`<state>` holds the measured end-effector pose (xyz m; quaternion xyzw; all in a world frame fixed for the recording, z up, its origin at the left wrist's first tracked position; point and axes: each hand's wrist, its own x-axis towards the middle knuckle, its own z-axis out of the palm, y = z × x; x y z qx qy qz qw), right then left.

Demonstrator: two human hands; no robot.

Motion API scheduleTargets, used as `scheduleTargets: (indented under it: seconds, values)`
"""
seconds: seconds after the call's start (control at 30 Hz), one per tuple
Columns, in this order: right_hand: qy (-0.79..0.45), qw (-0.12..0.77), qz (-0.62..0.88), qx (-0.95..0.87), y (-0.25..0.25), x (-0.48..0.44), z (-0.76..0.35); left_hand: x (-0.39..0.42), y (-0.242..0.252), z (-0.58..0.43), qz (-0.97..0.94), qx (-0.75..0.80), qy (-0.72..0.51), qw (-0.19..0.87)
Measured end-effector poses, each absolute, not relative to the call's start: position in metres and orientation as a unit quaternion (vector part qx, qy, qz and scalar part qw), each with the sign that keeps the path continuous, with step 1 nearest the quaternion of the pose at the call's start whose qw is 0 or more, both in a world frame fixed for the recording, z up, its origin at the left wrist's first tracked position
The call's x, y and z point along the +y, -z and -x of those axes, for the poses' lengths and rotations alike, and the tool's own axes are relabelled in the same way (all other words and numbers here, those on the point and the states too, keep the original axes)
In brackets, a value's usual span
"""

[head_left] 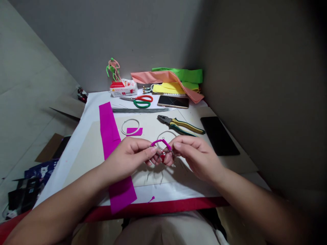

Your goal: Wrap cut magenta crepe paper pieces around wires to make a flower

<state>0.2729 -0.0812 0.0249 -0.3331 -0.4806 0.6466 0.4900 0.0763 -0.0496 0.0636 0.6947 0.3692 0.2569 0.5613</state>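
Between my two hands is a small bent wire figure (pixel 160 140), partly wrapped in magenta paper and arched upward in the middle. My left hand (pixel 138 151) pinches its left end between thumb and fingers. At its right end, my right hand (pixel 190 151) pinches it the same way. Bare wire ends and a bit of red show between the fingertips below the arch; the rest is hidden by the fingers. A long magenta paper strip (pixel 109 129) passes under my left wrist. Beyond my hands lie a coil of white wire (pixel 122 127) and pliers (pixel 184 126) with yellow and green handles.
Scissors (pixel 143 101), a bundle of straight wires (pixel 140 110) and a phone (pixel 173 101) lie farther back. A tissue pack (pixel 124 89) holds green and pink wire figures (pixel 113 69). Green, pink and yellow strips (pixel 171 77) sit by the wall. A black slab (pixel 219 135) is at right.
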Motion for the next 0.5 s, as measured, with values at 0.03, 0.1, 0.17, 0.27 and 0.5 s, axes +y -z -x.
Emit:
scheduleTargets:
  seconds: [0.03, 0.1, 0.17, 0.27, 0.5]
  values:
    - [-0.652, 0.49, 0.319, -0.483, -0.025, -0.081, -0.275, -0.049, -0.063, -0.076, -0.664, 0.36, -0.251, 0.605]
    - [-0.65, 0.506, 0.303, -0.48, -0.025, -0.079, -0.278, -0.047, -0.061, -0.075, -0.593, 0.34, -0.227, 0.693]
    - [-0.633, 0.524, 0.305, -0.482, -0.025, -0.077, -0.28, -0.046, -0.059, -0.075, -0.525, 0.322, -0.193, 0.764]
    - [-0.618, 0.505, 0.293, -0.527, -0.025, -0.074, -0.28, -0.044, -0.052, -0.076, -0.46, 0.305, -0.16, 0.819]
    - [-0.63, 0.476, 0.259, -0.556, -0.022, -0.073, -0.276, -0.034, -0.043, -0.079, -0.544, 0.302, -0.071, 0.779]
